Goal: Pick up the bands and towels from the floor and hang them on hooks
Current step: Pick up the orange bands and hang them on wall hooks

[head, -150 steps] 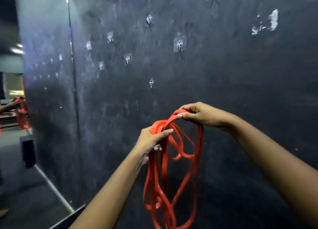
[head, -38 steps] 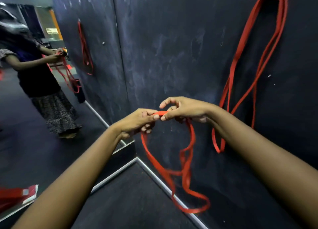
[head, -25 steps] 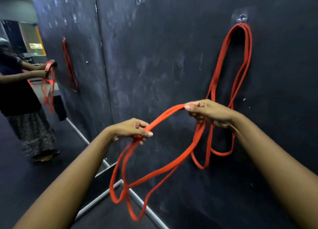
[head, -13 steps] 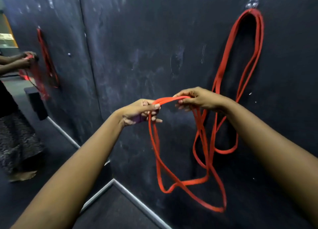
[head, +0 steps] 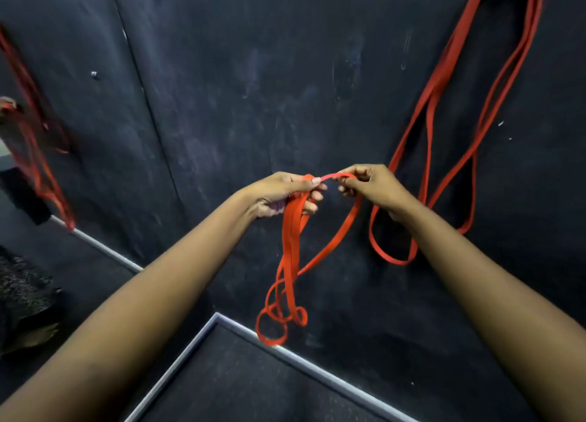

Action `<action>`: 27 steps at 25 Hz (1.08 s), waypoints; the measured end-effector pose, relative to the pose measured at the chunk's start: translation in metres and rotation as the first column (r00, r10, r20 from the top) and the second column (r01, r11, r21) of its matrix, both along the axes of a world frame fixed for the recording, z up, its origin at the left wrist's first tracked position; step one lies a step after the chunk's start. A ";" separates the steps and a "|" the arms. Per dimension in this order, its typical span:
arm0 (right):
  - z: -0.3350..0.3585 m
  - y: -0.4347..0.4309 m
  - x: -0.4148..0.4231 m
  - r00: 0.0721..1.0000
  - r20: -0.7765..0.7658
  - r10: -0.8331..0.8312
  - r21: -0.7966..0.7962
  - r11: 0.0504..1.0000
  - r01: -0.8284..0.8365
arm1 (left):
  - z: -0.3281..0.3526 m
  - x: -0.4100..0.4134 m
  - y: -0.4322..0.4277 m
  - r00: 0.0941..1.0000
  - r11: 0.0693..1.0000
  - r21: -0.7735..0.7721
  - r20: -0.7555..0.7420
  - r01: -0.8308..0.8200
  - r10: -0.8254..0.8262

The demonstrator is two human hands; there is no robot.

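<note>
Both hands drawn close together now, almost knuckle to knuckle, where half a second back a clear span of band stretched between them; left hand (head: 287, 193) clenched on several gathered strands of the loose red band (head: 290, 256), right hand (head: 369, 185) pinching the short arch of the same band that bridges the gap to the left thumb; no finger free on either side.

Below the left hand, strands bunched and hanging straight down, ending in small coils just above the pale strip (head: 320, 369) where wall meets floor; from under the right hand, a single strand sweeping down and leftward to join that bundle; loops noticeably shorter and tidier than the wide, sprawling loop of a moment ago, so folded over at least once more.

To the right of the right hand and behind its wrist, a second red band (head: 444, 82) already hanging flat against the dark wall (head: 253, 72), upper end out of frame, hook not visible; far left of the left hand, blurred red shapes in a mirror panel (head: 38, 136).

Likely meaning: one band hung, this one being doubled into a compact hank ready for a hook; no free hook in sight here, so probably a lift and look upward next; no towels visible.
</note>
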State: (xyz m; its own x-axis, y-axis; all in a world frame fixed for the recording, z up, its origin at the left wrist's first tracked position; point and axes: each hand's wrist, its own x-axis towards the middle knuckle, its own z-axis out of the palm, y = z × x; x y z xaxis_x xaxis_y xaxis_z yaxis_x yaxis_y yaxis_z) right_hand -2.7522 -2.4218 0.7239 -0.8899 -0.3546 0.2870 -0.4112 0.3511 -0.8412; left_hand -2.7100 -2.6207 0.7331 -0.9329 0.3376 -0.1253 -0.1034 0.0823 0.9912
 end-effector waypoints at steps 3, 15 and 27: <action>0.007 -0.003 0.016 0.983 0.101 0.156 0.086 0.983 -0.165 | -0.007 -0.002 -0.038 0.995 0.991 -0.088 -0.039 -0.096 0.093; -0.022 -0.089 0.058 0.904 0.361 0.228 0.110 0.953 -0.284 | -0.138 0.039 -0.022 0.996 0.950 -0.309 -0.069 0.035 -0.060; -0.075 -0.056 0.039 0.935 0.160 -0.315 0.843 0.537 0.037 | -0.141 0.010 -0.059 0.950 0.819 -0.529 0.071 -0.223 0.305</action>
